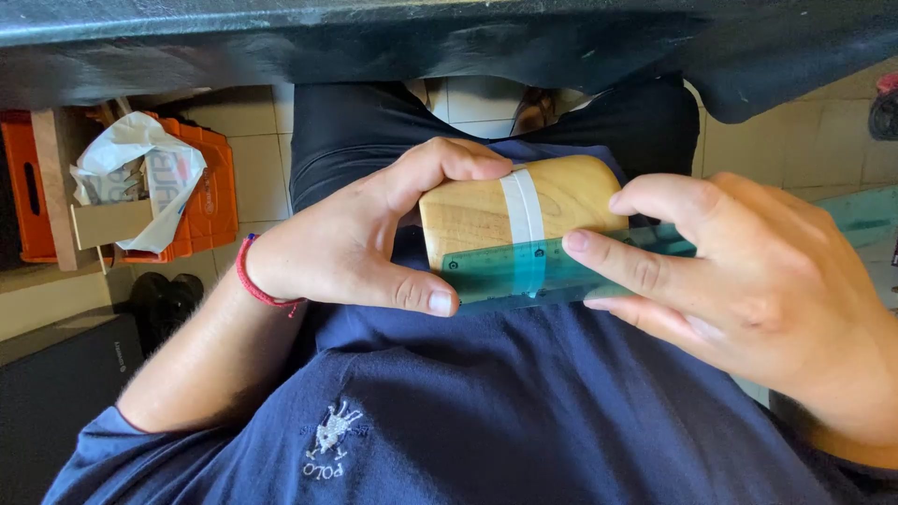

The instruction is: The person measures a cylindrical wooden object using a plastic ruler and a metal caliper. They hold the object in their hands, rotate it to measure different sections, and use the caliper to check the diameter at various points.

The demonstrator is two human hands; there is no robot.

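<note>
Your left hand [360,238] grips the pale, smooth wooden block with rounded corners [477,217], thumb along its near edge and fingers curled over the far edge, so the block sits in your lap just above your navy shirt [486,402]. A band of white tape [524,208] wraps across the block near its middle. Your right hand [739,281] pinches a translucent green plastic ruler [524,271] between thumb and forefinger, laid flat along the block's near edge and crossing the tape. A red cord bracelet [251,279] circles your left wrist, to the left of the block.

Beyond the block, the dark, scuffed edge of the surface [374,42] runs across the top of the view. Left of the block, on the floor of pale square tiles [257,168], stands an orange plastic crate [206,201] with crumpled white paper [140,164] and a piece of brown cardboard [110,224] against it. A black box [56,393] sits lower left of the block.
</note>
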